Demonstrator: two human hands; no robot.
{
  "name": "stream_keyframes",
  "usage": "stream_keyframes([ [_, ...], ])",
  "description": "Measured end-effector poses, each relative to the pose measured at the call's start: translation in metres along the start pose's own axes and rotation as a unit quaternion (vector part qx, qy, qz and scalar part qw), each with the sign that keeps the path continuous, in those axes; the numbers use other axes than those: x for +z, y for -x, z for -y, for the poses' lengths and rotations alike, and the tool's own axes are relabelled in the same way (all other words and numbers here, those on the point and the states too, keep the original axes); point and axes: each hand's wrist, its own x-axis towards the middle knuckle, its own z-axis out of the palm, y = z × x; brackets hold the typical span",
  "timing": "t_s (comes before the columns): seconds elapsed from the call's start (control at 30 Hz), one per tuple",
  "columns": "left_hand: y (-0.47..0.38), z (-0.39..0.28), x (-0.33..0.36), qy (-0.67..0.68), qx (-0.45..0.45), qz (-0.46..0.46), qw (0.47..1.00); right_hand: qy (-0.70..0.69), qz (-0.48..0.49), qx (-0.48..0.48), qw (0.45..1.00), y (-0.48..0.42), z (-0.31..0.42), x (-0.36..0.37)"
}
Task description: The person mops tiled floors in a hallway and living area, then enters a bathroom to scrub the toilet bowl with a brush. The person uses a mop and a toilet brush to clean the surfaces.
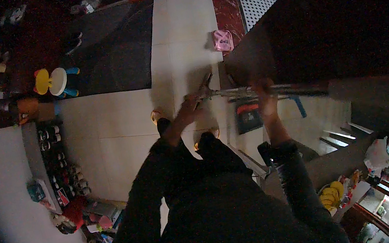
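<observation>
A long, thin pole (234,93), pale and blurred, runs sideways in front of me above the tiled floor. My left hand (194,105) is closed around its left end, where a short dark crosspiece (207,79) sticks out. Farther right, my right hand (265,91) grips the pole from above; its fingers are blurred. The pole's right end fades into shadow. Below it, between my hands, lies a flat black and orange object (249,116) that I cannot identify. A blue bar (298,106) hangs or stands right of my right hand.
A pink bag (223,40) sits by a dark red sill (227,13). A dark mat (113,54) lies ahead left, with a yellow-and-white child's chair (58,81) at its edge. Shoes fill a rack (32,147) on the left. Yellow items (332,195) are piled at lower right.
</observation>
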Motion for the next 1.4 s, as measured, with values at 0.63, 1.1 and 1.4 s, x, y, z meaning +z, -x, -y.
stream_keyframes([
  [0.63,0.159,0.279,-0.266,0.044,-0.241,-0.174,0.954,0.051,0.073,-0.013,0.996,-0.163,0.004,0.050],
  [1.1,0.150,0.265,-0.249,0.084,-0.263,-0.169,0.946,0.041,-0.013,0.065,0.997,-0.176,-0.022,-0.011],
  [1.4,0.151,0.252,-0.241,0.071,-0.213,-0.200,0.954,0.053,-0.036,0.073,0.995,-0.167,-0.032,-0.039],
])
